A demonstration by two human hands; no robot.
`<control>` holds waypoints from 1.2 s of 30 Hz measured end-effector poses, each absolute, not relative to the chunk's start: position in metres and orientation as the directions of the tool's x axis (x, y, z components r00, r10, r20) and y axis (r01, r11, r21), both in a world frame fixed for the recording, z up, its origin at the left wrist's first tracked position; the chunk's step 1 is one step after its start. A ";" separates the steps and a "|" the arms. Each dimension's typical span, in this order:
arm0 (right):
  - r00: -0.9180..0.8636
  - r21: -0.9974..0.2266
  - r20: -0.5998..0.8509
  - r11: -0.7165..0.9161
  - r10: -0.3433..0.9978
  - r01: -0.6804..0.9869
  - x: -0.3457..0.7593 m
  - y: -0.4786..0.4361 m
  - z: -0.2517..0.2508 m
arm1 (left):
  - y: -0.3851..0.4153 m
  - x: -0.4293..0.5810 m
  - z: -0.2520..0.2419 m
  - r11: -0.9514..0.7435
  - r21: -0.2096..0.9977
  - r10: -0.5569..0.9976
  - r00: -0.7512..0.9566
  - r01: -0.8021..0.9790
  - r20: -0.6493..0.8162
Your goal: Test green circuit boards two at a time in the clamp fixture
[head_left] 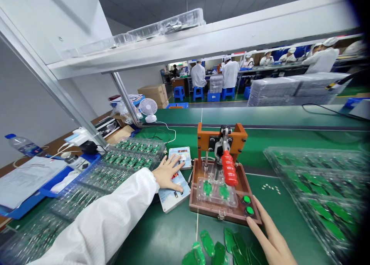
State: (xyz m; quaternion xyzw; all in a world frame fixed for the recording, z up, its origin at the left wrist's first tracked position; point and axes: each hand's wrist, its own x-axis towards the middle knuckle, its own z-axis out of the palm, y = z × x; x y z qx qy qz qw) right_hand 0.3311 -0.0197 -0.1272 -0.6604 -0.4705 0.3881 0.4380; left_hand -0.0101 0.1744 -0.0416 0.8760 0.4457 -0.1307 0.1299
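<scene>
My left hand [169,172] lies with fingers spread over two white meter boxes with red digits, the nearer box [175,197] and the farther box [185,153]. My right hand [268,234] rests at the front right corner of a wooden test fixture [208,209], fingers stretched out beside two green push buttons [246,199]. Two green circuit boards [207,188] sit in the fixture's clear plate. Above them stands an orange frame [208,140] carrying a toggle clamp with a red handle [229,168]. Several loose green boards [218,253] lie in front of the fixture.
Clear trays of green boards stand at the right [315,188] and left [133,153]. A small white fan [148,108], a blue bin [43,192] and a water bottle [23,145] are at the left. A shelf [173,45] crosses above. People in white work beyond.
</scene>
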 end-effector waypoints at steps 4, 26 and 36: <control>0.251 -0.939 -0.105 -0.179 0.962 0.295 0.330 -0.019 -0.125 | 0.173 -0.008 -0.041 -0.587 0.086 0.744 0.578 0.805 -0.334; 0.234 -0.939 -0.107 -0.176 0.966 0.297 0.333 -0.018 -0.133 | 0.173 -0.032 -0.048 -0.524 0.232 0.752 0.573 0.819 -0.326; 0.229 -0.942 -0.097 -0.164 0.968 0.294 0.335 -0.019 -0.135 | 0.171 -0.030 -0.046 -0.519 0.231 0.749 0.568 0.823 -0.340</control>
